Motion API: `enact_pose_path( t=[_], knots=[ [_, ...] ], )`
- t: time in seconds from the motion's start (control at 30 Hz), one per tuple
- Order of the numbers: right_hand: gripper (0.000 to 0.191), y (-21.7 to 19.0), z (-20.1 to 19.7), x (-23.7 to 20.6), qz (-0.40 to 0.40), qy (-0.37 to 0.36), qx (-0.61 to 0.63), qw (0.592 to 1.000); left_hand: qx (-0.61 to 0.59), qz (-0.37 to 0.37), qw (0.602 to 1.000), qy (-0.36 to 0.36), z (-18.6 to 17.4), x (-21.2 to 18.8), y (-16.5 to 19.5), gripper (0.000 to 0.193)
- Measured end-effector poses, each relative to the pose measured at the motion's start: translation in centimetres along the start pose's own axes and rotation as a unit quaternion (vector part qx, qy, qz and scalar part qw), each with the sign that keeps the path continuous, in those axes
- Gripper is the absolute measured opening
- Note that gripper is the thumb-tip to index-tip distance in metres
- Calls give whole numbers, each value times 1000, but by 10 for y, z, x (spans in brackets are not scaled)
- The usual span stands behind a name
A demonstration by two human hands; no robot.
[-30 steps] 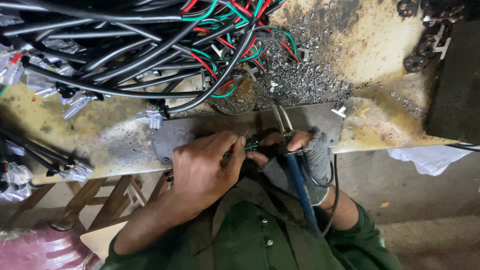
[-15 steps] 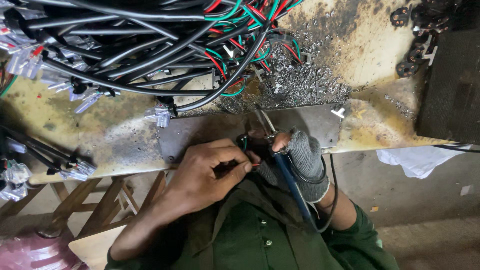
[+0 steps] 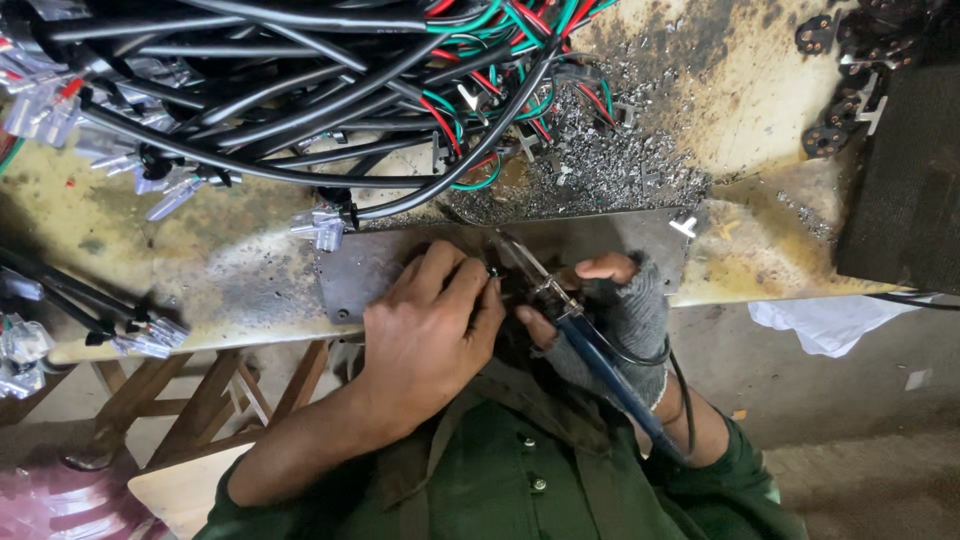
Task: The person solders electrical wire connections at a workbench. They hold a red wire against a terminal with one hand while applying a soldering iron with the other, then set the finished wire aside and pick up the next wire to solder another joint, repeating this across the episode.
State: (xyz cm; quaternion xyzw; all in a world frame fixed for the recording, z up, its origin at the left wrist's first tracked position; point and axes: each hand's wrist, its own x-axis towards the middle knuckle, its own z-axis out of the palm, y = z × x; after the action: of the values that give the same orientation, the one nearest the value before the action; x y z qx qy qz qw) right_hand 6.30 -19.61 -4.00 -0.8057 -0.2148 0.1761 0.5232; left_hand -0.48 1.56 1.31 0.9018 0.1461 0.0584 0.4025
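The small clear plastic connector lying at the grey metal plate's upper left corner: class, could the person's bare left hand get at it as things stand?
Probably yes: the clear connector lies uncovered just beyond the left hand, with bare metal plate between them.

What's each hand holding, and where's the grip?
Right hand, in a grey fingerless glove, grips the blue-handled soldering iron on its handle, just behind the metal tip. Left hand pinches something small at the tip; too hidden to identify.

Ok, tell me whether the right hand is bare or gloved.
Gloved. A grey knit fingerless glove covers the right hand; bare fingers stick out, gripping the blue-handled tool.
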Motion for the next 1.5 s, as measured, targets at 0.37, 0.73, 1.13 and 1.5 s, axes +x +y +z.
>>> enact_pose_path(
  t=[0.37, 0.73, 1.13, 1.5],
  knots=[
    [13, 37, -36, -10, -208, -188, -189, 941, -30, 30, 999, -4, 1, -1, -11, 14],
    [17, 25, -37, -4, -272, -177, -188, 927, -64, 31, 997, 29, 2, -3, -13, 13],
    [17, 33, -47, -26, 141, -181, -33, 973, -62, 25, 997, 30, 2, -3, -13, 13],
    [23, 17, -34, -8, -269, -101, -159, 945, -52, 24, 998, 22, 1, -3, -13, 15]
  ],
)
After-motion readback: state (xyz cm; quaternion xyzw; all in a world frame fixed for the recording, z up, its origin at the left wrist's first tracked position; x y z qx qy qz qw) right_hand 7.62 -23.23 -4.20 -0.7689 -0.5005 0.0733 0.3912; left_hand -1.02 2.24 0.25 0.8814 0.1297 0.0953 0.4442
